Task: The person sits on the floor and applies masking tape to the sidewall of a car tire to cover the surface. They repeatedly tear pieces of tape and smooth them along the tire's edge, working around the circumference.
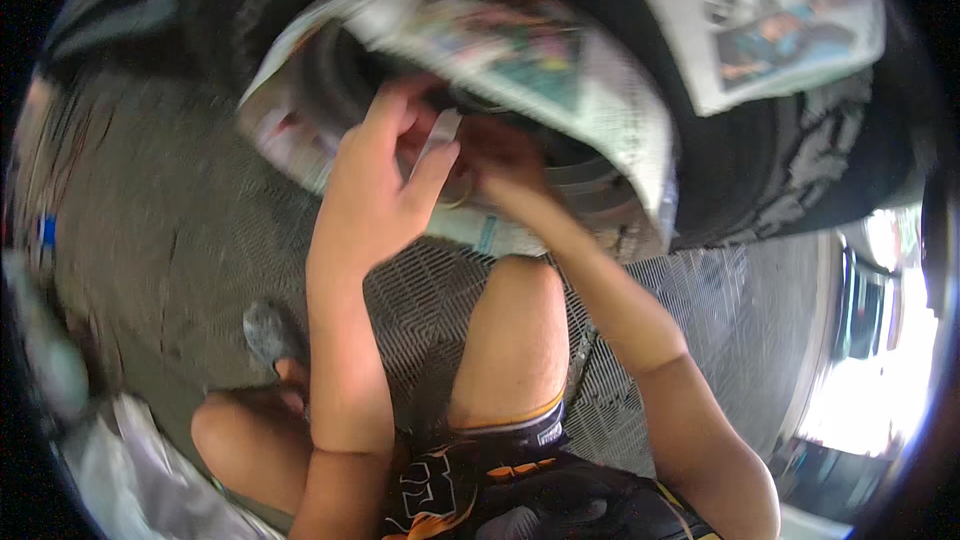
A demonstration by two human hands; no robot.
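Grip of left hand (pixel 370 200) — half-curled, thumb against a pale strip (pixel 442 128), upper centre; firmness of hold unclear. Right hand (pixel 508 168) — blurred, closure and contents cannot be told. Wheel (pixel 588 178), upper centre of frame, newspaper (pixel 625 110) around it, both hands at its opening.

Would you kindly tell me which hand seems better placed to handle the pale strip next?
Probably the left: the left hand has the pale strip at its thumb tip, while the right hand sits farther right, blurred against the wheel. Whether either hand grips the strip is unclear.
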